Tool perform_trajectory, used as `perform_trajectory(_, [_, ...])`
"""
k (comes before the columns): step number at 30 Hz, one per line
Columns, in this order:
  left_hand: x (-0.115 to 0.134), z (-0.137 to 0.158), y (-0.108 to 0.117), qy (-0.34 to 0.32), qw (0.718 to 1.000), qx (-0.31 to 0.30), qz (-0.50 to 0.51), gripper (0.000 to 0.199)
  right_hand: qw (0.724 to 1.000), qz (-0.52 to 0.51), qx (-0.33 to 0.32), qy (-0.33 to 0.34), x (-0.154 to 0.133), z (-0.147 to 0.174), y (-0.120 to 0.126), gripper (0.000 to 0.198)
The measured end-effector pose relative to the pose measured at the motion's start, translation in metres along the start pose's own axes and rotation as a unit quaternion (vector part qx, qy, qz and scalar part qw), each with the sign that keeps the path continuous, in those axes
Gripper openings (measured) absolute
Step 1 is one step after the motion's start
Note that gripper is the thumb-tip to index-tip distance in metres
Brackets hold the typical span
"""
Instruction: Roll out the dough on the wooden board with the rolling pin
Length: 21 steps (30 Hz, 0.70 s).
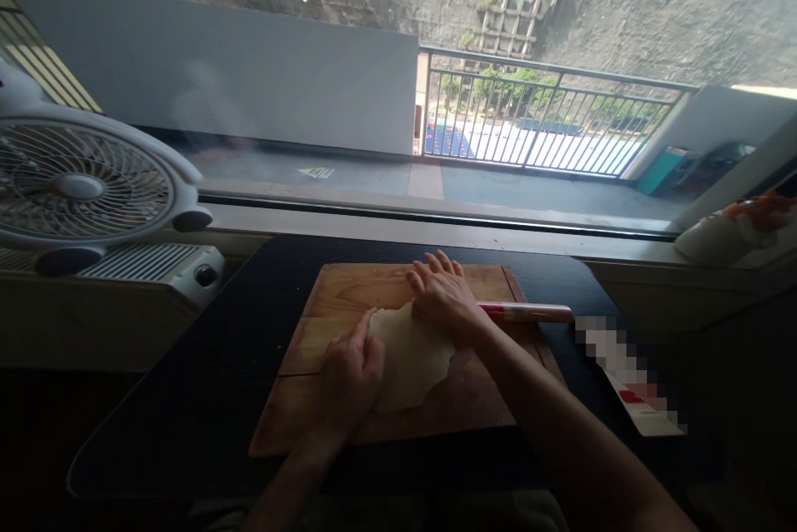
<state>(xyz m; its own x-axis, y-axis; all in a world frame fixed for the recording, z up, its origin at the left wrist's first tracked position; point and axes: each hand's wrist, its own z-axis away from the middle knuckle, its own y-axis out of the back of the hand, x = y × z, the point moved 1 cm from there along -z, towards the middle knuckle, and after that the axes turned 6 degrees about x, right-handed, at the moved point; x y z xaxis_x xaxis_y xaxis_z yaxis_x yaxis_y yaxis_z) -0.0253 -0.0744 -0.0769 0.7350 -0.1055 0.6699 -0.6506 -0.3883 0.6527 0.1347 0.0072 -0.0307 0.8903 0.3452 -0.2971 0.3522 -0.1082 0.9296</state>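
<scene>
A pale, flat sheet of dough [414, 358] with an uneven edge lies on a wooden cutting board [292, 387]. My left hand [352, 370] rests along the dough's left edge, its index finger extended and its thumb over the dough. Whether other fingers reach under that edge is hidden. My right hand [441, 290] lies across the far edge of the dough, fingers stretched and slightly spread. To the right of that wrist, a rolling pin [539, 313] with a red section sticks out past the board; its other end is hidden behind my right hand.
The board sits on a dark table [205, 383]. A pale, partly blurred object [653, 422] lies at the right. On the left stands a white fan [80, 183] above a box-like unit [187, 266]. A white pot [716, 241] sits on the sill beside the window.
</scene>
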Motion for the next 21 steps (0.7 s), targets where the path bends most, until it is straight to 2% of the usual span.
perform_trajectory(3, [-0.002,0.000,0.000,-0.001,1.000,0.002,-0.005,0.044,1.000,-0.008,-0.007,-0.001,-0.003,-0.001,-0.006,0.049])
perform_trajectory(8, [-0.001,-0.001,-0.002,-0.013,0.999,0.002,-0.031,0.044,0.995,0.009,0.050,0.082,-0.018,0.047,-0.006,0.048])
perform_trajectory(10, [0.002,0.000,-0.002,-0.015,0.999,0.002,-0.040,0.045,0.996,0.014,0.057,0.070,-0.015,0.038,-0.005,0.046])
perform_trajectory(14, [0.005,0.002,0.002,0.010,0.999,-0.008,-0.029,0.051,0.998,0.027,0.049,0.003,0.001,-0.001,-0.002,0.043])
perform_trajectory(17, [0.005,-0.007,0.008,0.021,0.998,-0.054,0.020,0.048,0.996,0.050,0.075,-0.023,0.009,0.000,0.000,0.048])
perform_trajectory(21, [0.008,-0.033,0.009,-0.034,0.978,-0.169,0.115,0.040,0.996,0.064,0.055,-0.019,0.009,0.034,0.005,0.053])
